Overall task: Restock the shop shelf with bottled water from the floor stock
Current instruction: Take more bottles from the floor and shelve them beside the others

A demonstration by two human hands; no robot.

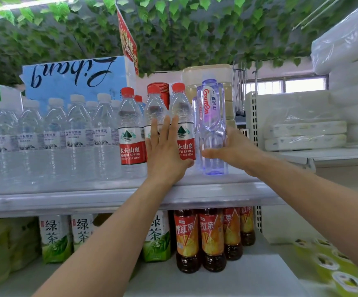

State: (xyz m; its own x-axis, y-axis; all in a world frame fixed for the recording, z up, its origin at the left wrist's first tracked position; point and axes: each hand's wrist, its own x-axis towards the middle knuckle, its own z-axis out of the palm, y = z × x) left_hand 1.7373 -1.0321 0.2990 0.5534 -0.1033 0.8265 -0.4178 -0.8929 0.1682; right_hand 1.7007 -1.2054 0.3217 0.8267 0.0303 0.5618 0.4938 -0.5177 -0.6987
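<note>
A tall clear Ganten water bottle [211, 125] with a purple tint stands on the upper shelf [101, 198]. My right hand [235, 151] grips its lower half from the right. My left hand [165, 155] lies flat with straight fingers against the red-labelled Nongfu Spring bottles [131, 133], between the second and third of them, its thumb reaching toward the Ganten bottle's base. A second Ganten bottle is partly hidden behind the first.
Clear white-capped water bottles [53, 133] fill the shelf's left side. Below stand green tea cartons [55, 236] and iced red tea bottles [186, 239]. Wrapped tissue packs [304, 133] sit on the right shelf. A blue box [75, 76] stands behind.
</note>
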